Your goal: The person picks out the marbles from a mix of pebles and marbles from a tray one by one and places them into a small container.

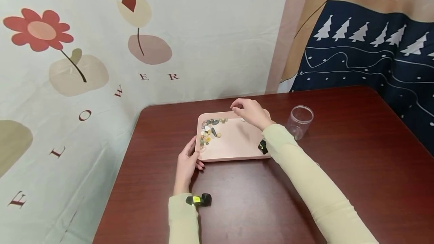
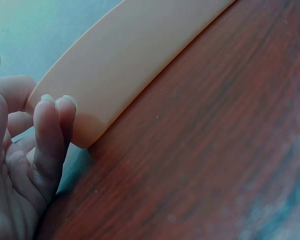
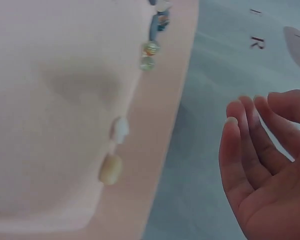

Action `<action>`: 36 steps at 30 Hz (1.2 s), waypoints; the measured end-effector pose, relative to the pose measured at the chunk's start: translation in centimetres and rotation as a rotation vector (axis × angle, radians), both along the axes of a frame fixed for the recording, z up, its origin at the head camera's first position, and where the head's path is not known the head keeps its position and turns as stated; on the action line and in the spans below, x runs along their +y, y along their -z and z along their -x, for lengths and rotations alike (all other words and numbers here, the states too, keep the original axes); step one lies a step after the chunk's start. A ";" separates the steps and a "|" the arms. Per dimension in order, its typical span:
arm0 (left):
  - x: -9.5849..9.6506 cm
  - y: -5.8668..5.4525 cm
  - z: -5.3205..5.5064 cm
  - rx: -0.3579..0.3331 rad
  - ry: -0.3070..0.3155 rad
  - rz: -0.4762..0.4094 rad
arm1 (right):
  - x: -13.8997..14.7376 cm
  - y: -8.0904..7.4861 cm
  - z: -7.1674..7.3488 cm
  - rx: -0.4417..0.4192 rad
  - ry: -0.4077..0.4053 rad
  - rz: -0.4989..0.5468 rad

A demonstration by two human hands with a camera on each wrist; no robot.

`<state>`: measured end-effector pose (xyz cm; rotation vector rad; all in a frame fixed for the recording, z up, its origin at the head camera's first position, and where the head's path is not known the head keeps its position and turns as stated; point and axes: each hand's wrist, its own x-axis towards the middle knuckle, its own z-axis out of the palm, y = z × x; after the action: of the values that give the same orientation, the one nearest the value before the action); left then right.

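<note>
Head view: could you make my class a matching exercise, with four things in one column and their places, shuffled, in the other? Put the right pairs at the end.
Things
1. Left hand
2. Clear container
3. Right hand
4. Small stones

Places
A. Raised over the far side of the pink tray
B. Inside the tray, mostly towards its left and far sides
C. At the tray's near left corner, touching it
D. On the brown table, to the right of the tray

Right pairs: 1-C, 2-D, 3-A, 4-B
</note>
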<state>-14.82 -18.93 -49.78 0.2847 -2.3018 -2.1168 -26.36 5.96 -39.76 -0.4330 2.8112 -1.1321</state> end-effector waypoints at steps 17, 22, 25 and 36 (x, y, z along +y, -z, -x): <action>0.4 -0.2 0.0 -0.009 0.005 0.011 | -1.6 3.5 2.4 -0.392 -0.073 0.152; 0.4 -0.2 -0.1 -0.013 0.004 0.010 | -1.9 4.4 2.6 -0.475 -0.100 0.189; 0.4 0.0 -0.1 -0.012 0.004 0.013 | -2.0 4.8 2.6 -0.522 -0.097 0.217; 0.1 0.0 -0.1 -0.003 0.000 0.009 | -3.0 5.8 2.8 -0.494 -0.063 0.221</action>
<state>-14.73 -18.81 -49.76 0.2886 -2.3119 -2.1075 -29.17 2.94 -45.57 -0.2144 2.2480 -1.3256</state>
